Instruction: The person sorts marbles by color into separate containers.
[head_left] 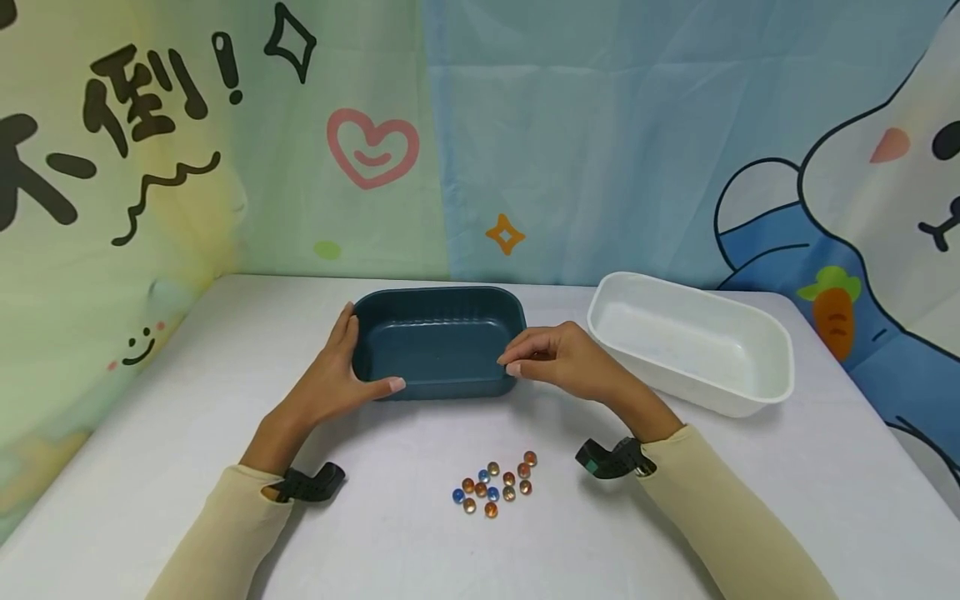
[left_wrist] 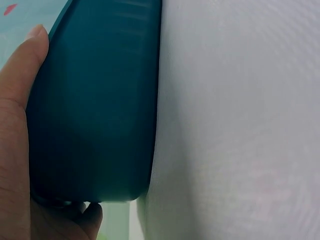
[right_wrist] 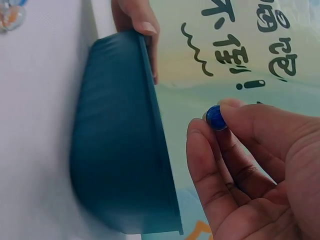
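Note:
A dark teal rectangular dish (head_left: 438, 346) sits on the white table toward the back. My left hand (head_left: 330, 375) holds its left end, thumb along the front rim and fingers around the left side; in the left wrist view the thumb (left_wrist: 30, 70) lies against the rim. At the dish's right front corner, my right hand (head_left: 558, 358) pinches a blue glass marble (right_wrist: 216, 118) between thumb and fingertips, seen in the right wrist view just off the rim. Several amber and blue marbles (head_left: 481, 490) lie loose on the table in front of the dish.
A white rectangular dish (head_left: 765, 375) stands at the back right, set at an angle, beyond my right wrist. Behind the table (head_left: 390, 533) hangs a printed curtain (head_left: 570, 150) with cartoon drawings. A black wrist camera (head_left: 611, 458) is strapped to each forearm.

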